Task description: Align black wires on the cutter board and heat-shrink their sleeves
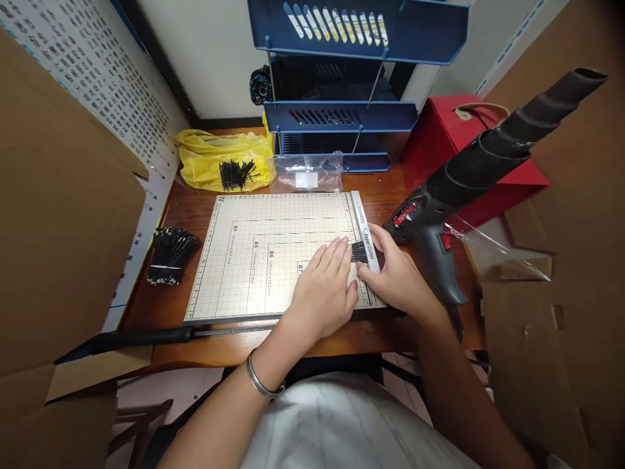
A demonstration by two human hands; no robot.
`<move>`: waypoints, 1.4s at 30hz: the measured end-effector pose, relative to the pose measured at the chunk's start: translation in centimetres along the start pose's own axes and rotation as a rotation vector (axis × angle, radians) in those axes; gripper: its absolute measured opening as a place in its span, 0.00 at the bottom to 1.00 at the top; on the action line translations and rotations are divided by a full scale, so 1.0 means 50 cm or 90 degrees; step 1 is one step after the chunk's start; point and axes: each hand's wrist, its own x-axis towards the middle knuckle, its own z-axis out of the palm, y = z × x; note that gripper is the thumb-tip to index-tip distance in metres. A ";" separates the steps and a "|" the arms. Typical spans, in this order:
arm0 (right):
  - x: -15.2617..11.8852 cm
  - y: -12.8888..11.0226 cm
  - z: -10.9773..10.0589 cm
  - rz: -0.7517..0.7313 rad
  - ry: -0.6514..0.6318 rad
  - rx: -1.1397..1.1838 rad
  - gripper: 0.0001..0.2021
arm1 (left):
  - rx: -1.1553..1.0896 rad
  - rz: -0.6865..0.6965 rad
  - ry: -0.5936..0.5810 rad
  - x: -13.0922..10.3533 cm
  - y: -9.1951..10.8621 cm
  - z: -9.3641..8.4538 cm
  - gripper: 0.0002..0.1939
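Observation:
The paper cutter (pixel 234 260), a cream board with printed grid lines and size marks, lies in front of me. My left hand (pixel 325 283) rests flat on its right part, fingers stretched out and together. Just beyond those fingertips, a row of thin black strands (pixel 359 251) reaches to the cutter's silver edge strip (pixel 362 221). At that strip is my right hand (pixel 398 277), thumb on the near side by the strands and index finger farther up, spread apart. What lies beneath my left palm is hidden. The cutter's long black handle (pixel 146 336) is lowered along the front edge.
A tied bundle of black wires (pixel 166 255) lies left of the cutter. Behind are short black pieces (pixel 237 173) on a yellow bag (pixel 195 156), a clear bag (pixel 312 170) and a blue rack (pixel 342 117). A heat gun (pixel 439 195) stands right, before a red box (pixel 439 124).

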 end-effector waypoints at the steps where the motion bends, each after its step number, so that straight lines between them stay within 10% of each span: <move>1: 0.000 -0.001 0.001 0.006 0.004 -0.003 0.38 | -0.001 0.000 0.001 0.000 0.000 0.000 0.33; 42: 0.074 0.017 0.024 0.043 0.059 0.120 0.28 | -0.012 -0.013 0.011 0.001 0.005 -0.002 0.33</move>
